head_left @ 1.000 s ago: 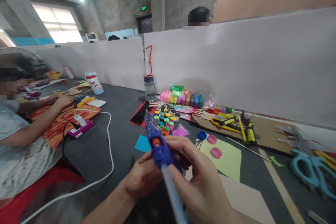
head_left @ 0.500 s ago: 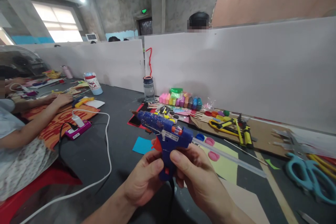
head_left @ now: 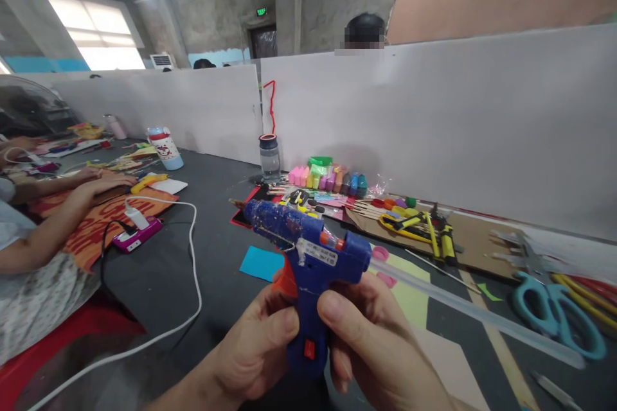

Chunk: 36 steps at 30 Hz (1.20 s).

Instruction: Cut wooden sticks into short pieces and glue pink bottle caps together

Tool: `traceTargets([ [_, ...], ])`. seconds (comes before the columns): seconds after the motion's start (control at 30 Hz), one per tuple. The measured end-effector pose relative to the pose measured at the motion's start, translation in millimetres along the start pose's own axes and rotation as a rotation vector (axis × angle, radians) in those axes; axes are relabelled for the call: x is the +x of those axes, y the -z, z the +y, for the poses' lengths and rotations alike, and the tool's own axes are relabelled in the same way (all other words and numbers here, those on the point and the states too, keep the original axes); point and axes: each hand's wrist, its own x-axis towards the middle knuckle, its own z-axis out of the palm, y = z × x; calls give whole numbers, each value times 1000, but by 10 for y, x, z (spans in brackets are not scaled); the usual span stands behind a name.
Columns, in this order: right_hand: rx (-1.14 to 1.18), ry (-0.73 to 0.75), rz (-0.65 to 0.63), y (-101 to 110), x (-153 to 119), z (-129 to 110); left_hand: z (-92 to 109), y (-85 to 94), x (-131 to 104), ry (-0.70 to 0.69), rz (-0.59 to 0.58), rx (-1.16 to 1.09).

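Both my hands grip a blue hot glue gun above the dark table, its nozzle pointing left. My left hand is closed on the handle near the orange trigger. On the other side of the handle my right hand is closed, its thumb pressed to the blue body. A red switch shows low on the handle. From the gun's rear a long translucent glue stick sticks out to the right. Beneath the gun lies a blue paper piece, and a yellow sheet lies behind my right hand.
Teal scissors and yellow cutters lie at the right. Coloured clay packs and a water jar stand by the white partition. A white cable runs from a purple power strip; a co-worker's hand is at far left.
The glue gun has come closer to my view and turned slightly, so its red switch now shows clearly. My hands stay on it.
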Motion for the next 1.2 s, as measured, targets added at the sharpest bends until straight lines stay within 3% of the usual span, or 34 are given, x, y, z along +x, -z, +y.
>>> traceTargets([
  [0.4,-132,23,60,-81,-101,-73,-63,66,-44,-43,-82,38],
  [0.53,-124,10,54,-92,-112,-95,-95,86,-67,-14,26,1],
  [0.8,8,-30,50,-130,-93,-80,30,-57,-103,67,54,-1],
  [1.03,-10,-104,76,-131,-133,-122,36,-45,-168,96,75,-79],
  [1.2,39,5,105,-218,-142,-118,92,-135,-149,115,39,-104],
])
